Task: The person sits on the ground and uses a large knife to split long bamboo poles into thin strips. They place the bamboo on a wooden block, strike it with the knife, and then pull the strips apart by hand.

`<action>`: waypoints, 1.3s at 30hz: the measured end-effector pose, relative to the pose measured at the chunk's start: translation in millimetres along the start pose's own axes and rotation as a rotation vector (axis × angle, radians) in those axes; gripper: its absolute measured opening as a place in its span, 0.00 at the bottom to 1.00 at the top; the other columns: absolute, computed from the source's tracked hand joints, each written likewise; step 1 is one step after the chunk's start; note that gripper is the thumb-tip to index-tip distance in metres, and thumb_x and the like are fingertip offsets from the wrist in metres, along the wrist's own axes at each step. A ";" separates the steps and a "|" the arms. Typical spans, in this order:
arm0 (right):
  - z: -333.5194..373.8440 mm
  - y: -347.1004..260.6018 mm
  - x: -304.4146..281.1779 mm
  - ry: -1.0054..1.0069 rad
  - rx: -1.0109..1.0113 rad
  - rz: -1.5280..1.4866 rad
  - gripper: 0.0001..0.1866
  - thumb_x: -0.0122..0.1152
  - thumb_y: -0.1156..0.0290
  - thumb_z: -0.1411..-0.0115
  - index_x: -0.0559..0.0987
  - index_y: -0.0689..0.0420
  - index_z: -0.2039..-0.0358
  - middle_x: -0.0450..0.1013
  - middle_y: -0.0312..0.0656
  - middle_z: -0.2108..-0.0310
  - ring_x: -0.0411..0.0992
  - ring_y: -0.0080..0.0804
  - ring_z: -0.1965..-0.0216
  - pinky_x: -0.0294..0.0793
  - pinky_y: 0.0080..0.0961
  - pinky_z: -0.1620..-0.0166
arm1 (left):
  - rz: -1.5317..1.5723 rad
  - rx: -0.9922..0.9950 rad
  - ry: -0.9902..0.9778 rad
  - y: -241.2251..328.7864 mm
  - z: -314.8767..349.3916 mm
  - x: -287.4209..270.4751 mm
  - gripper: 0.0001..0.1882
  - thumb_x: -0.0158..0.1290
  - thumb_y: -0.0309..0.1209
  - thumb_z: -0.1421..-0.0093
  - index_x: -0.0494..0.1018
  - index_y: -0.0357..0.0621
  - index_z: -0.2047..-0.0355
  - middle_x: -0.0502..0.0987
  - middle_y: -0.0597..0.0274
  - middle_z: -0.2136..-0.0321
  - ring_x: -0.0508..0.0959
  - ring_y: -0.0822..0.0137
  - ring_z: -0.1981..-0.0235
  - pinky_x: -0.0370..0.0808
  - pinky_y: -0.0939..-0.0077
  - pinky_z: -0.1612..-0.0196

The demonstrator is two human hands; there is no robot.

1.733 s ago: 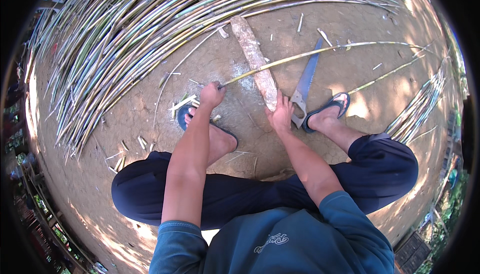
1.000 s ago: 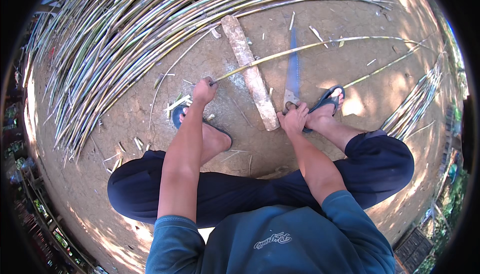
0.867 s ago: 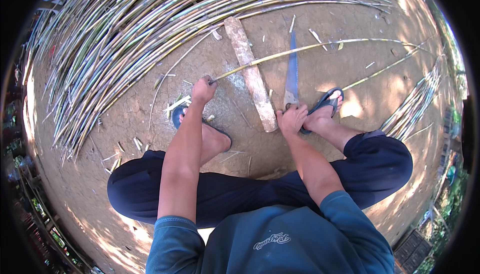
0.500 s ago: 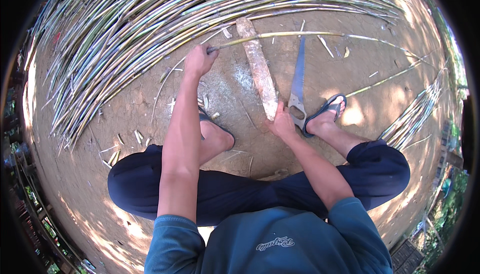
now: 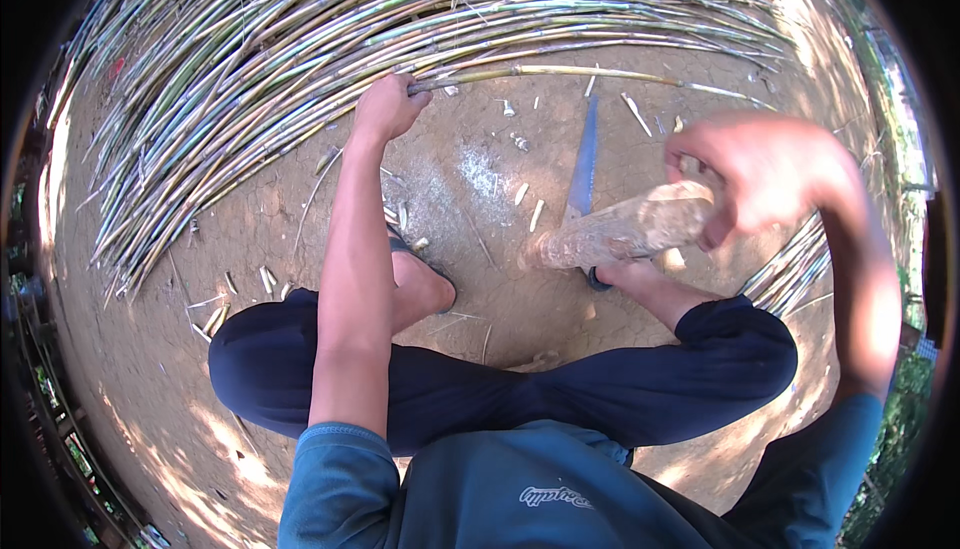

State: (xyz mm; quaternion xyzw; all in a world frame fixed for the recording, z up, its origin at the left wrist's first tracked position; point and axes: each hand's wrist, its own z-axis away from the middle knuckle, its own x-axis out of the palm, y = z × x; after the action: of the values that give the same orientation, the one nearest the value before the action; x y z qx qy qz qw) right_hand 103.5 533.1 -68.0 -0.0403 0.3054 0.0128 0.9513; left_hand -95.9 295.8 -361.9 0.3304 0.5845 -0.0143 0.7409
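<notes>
My left hand is closed round the near end of a long thin cane pole, which runs off to the right above the ground. At the right, my raised right hand, smeared by motion, grips one end of a short, rough wooden log. The log is lifted and tilted, its cut end close to the fingers. Behind it on the dirt lies a handsaw; its blade shows, while the log hides the handle. My right foot is mostly covered by the log and hand.
A broad heap of long cane poles spreads across the back and left. A smaller bundle lies at the right. Short offcuts and pale sawdust are scattered on the cracked dirt between my feet.
My right hand has lifted the log off the ground and swung it up to the right. My left hand still holds the pole, nearly in place.
</notes>
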 end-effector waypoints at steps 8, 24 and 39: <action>-177.7 -18.7 -31.7 0.055 -0.132 0.501 0.22 0.74 0.71 0.59 0.82 0.54 0.59 0.78 0.41 0.65 0.73 0.38 0.55 0.71 0.34 0.47 | -0.022 0.034 0.077 -7.3 8.2 -23.8 0.21 0.59 0.46 0.45 0.79 0.38 0.66 0.79 0.42 0.72 0.79 0.46 0.68 0.73 0.58 0.61; -250.7 -3.1 163.3 1.056 -0.440 -0.012 0.31 0.63 0.68 0.48 0.66 0.50 0.43 0.55 0.47 0.37 0.58 0.47 0.39 0.59 0.41 0.36 | -0.124 0.025 0.179 11.3 -0.9 -84.8 0.16 0.58 0.41 0.44 0.79 0.40 0.63 0.80 0.47 0.72 0.79 0.48 0.69 0.73 0.60 0.63; -320.9 -62.0 356.9 0.793 0.360 -0.874 0.50 0.69 0.59 0.53 0.51 0.61 0.35 0.58 0.57 0.47 0.60 0.55 0.46 0.62 0.45 0.43 | -0.026 -0.067 0.047 -47.2 9.0 46.9 0.15 0.56 0.40 0.46 0.77 0.40 0.68 0.79 0.43 0.71 0.79 0.44 0.66 0.74 0.54 0.61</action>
State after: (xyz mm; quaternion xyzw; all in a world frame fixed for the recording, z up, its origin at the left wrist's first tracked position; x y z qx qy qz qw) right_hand 210.6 444.1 -531.5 -0.0024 0.5885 -0.4459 0.6744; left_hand -92.6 271.5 -424.4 0.2981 0.6063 0.0034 0.7372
